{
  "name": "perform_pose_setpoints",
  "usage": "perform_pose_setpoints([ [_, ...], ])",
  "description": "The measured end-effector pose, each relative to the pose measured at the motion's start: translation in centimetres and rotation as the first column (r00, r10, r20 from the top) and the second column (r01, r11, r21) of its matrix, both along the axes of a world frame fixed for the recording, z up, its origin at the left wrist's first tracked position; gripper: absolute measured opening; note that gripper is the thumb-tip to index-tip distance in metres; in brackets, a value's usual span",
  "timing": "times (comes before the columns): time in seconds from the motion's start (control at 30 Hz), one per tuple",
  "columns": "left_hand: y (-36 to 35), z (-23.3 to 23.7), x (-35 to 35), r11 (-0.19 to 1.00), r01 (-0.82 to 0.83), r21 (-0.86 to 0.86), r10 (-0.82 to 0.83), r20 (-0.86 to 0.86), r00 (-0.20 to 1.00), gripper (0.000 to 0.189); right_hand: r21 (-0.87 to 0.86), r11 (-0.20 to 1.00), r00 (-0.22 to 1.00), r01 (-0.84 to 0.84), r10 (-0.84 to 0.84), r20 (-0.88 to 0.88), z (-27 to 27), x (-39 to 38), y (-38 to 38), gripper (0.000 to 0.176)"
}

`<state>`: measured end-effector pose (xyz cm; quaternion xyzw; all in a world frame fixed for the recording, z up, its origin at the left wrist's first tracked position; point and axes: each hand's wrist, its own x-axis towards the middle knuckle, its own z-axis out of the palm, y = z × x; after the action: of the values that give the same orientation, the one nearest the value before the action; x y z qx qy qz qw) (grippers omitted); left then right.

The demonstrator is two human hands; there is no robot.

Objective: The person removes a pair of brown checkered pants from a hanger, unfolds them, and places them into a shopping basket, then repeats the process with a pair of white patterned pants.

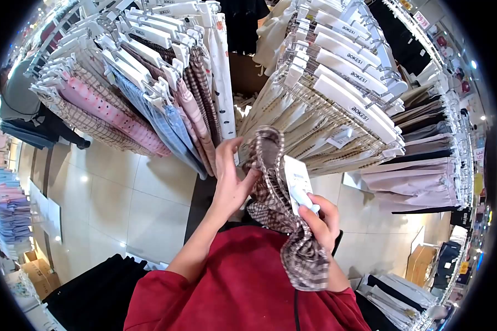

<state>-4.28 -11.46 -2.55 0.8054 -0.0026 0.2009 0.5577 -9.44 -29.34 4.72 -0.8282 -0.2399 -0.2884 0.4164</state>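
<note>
Both hands are on a brown checked garment (269,204) with a gathered waistband, held in front of the red shirt. At the waistband's left side, my left hand (233,179) pinches the fabric between thumb and fingers. My right hand (321,220) is closed on the garment's right part, with its thumb over a white tag (297,179) and a small white piece whose exact kind I cannot tell. The lower end of the garment hangs bunched below my right hand. Beige trousers (315,121) on white hangers are just beyond the garment.
Patterned and blue trousers (149,118) hang at the upper left. Pink trousers (414,182) hang on a right-hand rack. Black clothes (96,292) lie at the lower left, near a cardboard box (40,275). A person (25,99) stands at the far left.
</note>
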Motion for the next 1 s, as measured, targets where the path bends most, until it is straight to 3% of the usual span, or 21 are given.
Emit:
perform_pose_setpoints([
  [0.07, 0.1, 0.2, 0.0, 0.991, -0.094, 0.095, 0.093, 0.015, 0.996, 0.049, 0.004, 0.998, 0.991, 0.068, -0.068, 0.117, -1.4, 0.7, 0.4, 0.030],
  [0.1, 0.4, 0.4, -0.3, 0.987, 0.057, -0.153, -0.076, -0.117, 0.990, 0.048, -0.036, 0.990, 0.983, 0.139, -0.133, 0.129, -1.5, 0.9, 0.4, 0.030],
  [0.13, 1.2, 0.7, -0.9, 0.897, 0.169, -0.408, -0.269, -0.199, 0.942, 0.049, 0.023, 0.988, 0.978, 0.153, -0.154, 0.143, -1.9, 1.4, 0.6, 0.031],
  [0.17, 1.9, 1.0, -1.5, 0.731, 0.228, -0.644, -0.465, -0.225, 0.856, 0.050, 0.080, 0.983, 0.972, 0.165, -0.176, 0.157, -2.5, 1.8, 0.6, 0.031],
  [0.2, 2.4, 1.5, -2.1, 0.528, 0.279, -0.802, -0.679, -0.201, 0.706, 0.057, 0.029, 0.989, 0.969, 0.143, -0.145, 0.199, -2.8, 2.1, 0.2, 0.034],
  [0.23, 2.2, 1.6, -2.6, 0.447, 0.420, -0.789, -0.792, -0.131, 0.596, 0.071, -0.035, 0.994, 0.963, 0.106, -0.094, 0.254, -3.1, 2.3, -0.1, 0.037],
  [0.3, -0.2, 1.9, -4.4, 0.394, 0.367, -0.843, -0.759, -0.073, 0.647, 0.079, -0.119, 0.992, 0.980, 0.037, -0.013, 0.197, -3.5, 2.0, 0.7, 0.036],
  [0.33, -1.0, 4.4, -4.0, 0.394, 0.384, -0.835, -0.721, -0.022, 0.692, 0.084, -0.156, 0.988, 0.992, 0.011, 0.009, 0.129, -3.3, 1.7, 1.4, 0.035],
  [0.37, -1.1, 3.8, -2.8, 0.465, 0.406, -0.786, -0.752, -0.108, 0.651, 0.076, -0.181, 0.983, 0.994, -0.023, 0.042, 0.105, -3.4, 1.4, 1.9, 0.040],
  [0.43, -0.6, 4.3, -2.6, 0.414, 0.341, -0.844, -0.723, -0.078, 0.686, 0.068, -0.272, 0.953, 0.990, -0.131, 0.141, 0.020, -3.3, 1.2, 1.6, 0.054],
  [0.5, 0.3, 4.9, -2.6, 0.470, 0.294, -0.832, -0.700, -0.148, 0.699, 0.066, -0.274, 0.905, 0.939, -0.324, 0.272, -0.212, -1.8, 0.3, 1.0, 0.074],
  [0.57, 1.8, 4.7, -2.4, 0.538, 0.324, -0.779, -0.708, -0.208, 0.675, 0.070, -0.193, 0.834, 0.827, -0.517, 0.428, -0.365, 0.3, -0.2, -0.1, 0.074],
  [0.63, 2.7, 3.7, -2.1, 0.577, 0.279, -0.768, -0.686, -0.270, 0.676, 0.075, -0.159, 0.798, 0.787, -0.581, 0.501, -0.361, 2.0, 0.0, -1.0, 0.063],
  [0.7, 4.0, 0.7, -1.4, 0.541, 0.424, -0.727, -0.778, -0.240, 0.581, 0.072, -0.131, 0.798, 0.786, -0.588, 0.526, -0.327, 2.4, 0.6, -3.0, 0.050],
  [0.77, 4.5, 2.3, -1.3, 0.523, 0.475, -0.708, -0.810, -0.240, 0.535, 0.068, -0.008, 0.933, 0.926, -0.360, 0.356, -0.126, 1.1, 1.1, -4.1, 0.039],
  [0.83, 4.8, 4.7, -1.0, 0.531, 0.547, -0.647, -0.830, -0.266, 0.490, 0.064, 0.084, 0.991, 0.980, -0.102, 0.115, -0.161, 3.5, 2.1, -3.0, 0.034],
  [0.9, 5.0, 6.8, -0.5, 0.553, 0.634, -0.541, -0.832, -0.325, 0.449, 0.058, -0.043, 0.998, 0.995, 0.035, -0.038, -0.089, 4.9, 3.9, -1.3, 0.031],
  [0.93, 5.0, 5.9, -0.1, 0.582, 0.749, -0.316, -0.812, -0.279, 0.513, 0.052, -0.002, 0.999, 0.972, -0.037, 0.036, -0.232, 4.6, 4.1, -1.3, 0.028],
  [1.0, 5.1, 8.0, 0.5, 0.576, 0.791, -0.209, -0.805, -0.313, 0.504, 0.050, 0.104, 0.981, 0.850, -0.164, 0.195, -0.489, 3.4, 4.2, -1.3, 0.023],
])
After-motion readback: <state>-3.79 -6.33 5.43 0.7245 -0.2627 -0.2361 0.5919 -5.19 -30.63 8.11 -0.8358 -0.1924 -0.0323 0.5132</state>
